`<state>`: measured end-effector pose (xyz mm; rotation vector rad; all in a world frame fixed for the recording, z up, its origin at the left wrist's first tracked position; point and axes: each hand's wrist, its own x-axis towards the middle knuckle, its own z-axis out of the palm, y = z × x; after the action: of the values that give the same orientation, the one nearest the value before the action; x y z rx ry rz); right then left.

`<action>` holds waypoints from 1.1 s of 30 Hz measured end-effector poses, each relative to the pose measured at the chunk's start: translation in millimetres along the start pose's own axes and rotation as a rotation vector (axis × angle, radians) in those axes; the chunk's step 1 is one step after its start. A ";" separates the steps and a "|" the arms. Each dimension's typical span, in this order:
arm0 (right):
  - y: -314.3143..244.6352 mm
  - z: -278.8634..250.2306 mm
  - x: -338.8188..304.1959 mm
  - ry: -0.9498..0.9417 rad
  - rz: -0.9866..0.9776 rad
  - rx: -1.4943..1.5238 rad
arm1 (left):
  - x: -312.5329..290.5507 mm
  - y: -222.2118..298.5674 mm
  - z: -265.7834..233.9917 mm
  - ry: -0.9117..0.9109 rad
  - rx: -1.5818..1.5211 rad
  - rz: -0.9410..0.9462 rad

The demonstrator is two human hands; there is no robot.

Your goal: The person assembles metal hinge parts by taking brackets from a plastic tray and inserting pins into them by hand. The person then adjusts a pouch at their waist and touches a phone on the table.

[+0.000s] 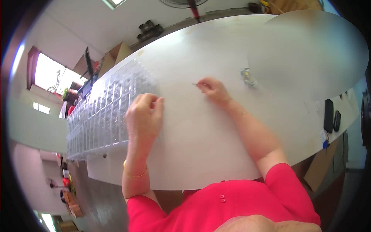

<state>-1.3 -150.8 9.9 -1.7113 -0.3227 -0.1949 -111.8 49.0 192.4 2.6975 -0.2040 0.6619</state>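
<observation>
A large clear plastic tray [112, 100] divided into many small compartments stands on the left of the white table [193, 154]. My left hand [144, 116] is at the tray's right edge, its fingers bent and the thumb close to them. Whatever it may hold is hidden. Over the middle of the table, my right hand [213, 91] is closed in a pinch. From its fingertips a small thin dark piece [194, 84] sticks out to the left. Beyond that hand, to the right, lies a small clear bag [248, 78] with shiny silver and gold-coloured bits.
A black oblong case [329, 116] and a smaller black object [337, 121] lie near the table's right edge. The far right is a blurred patch. Behind the table stand a fan [193, 7], an open cardboard box [118, 54] and a dark monitor-like frame [89, 69].
</observation>
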 end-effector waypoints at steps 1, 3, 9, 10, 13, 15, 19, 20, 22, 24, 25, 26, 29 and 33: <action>0.8 -0.1 -1.7 -0.010 -0.060 -0.061 | 3.3 13.3 17.3 -0.029 -0.054 0.074; 8.3 -2.8 -4.9 -0.021 -0.130 -0.120 | 13.1 36.4 55.2 -0.132 -0.182 0.145; 47.2 20.5 0.3 -0.047 -0.199 0.198 | 43.3 91.3 156.8 -0.397 -0.367 0.159; 45.0 17.5 1.6 -0.179 -0.212 0.133 | 48.4 97.5 168.8 -0.479 -0.340 0.125; 64.0 11.4 6.3 -0.186 -0.465 -0.352 | 67.8 121.4 203.7 -0.647 -0.367 0.029; 63.5 11.5 3.8 -0.077 -0.697 -0.755 | 75.8 127.6 215.8 -0.722 -0.400 -0.063; 15.0 1.2 -8.6 -0.198 -0.326 -0.111 | 84.4 137.7 226.1 -0.914 -0.410 -0.153; 15.7 -0.3 -7.9 -0.205 -0.282 -0.121 | 84.8 141.1 230.4 -0.957 -0.380 -0.154; 12.5 -3.3 -7.1 -0.237 -0.258 -0.117 | 83.5 142.6 236.0 -0.964 -0.401 -0.173; 9.7 -6.0 -6.8 -0.272 -0.233 -0.114 | 81.7 145.0 237.4 -0.969 -0.425 -0.192; 8.6 -7.7 -7.0 -0.283 -0.215 -0.121 | 80.3 147.6 235.8 -0.959 -0.470 -0.210; 7.6 -9.2 -7.6 -0.294 -0.196 -0.128 | 79.6 149.5 235.2 -0.948 -0.514 -0.229; 1.1 -6.5 -6.2 -0.339 -0.183 -0.154 | 82.5 131.7 250.1 -0.965 -0.679 -0.377; 7.8 -10.6 -9.8 -0.286 -0.207 -0.054 | 81.7 141.6 240.5 -0.944 -0.914 -0.489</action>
<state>-7.5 -163.4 1.3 -1.7601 -0.7132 -0.1102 30.0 -176.1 75.0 1.8211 -0.0382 -0.7206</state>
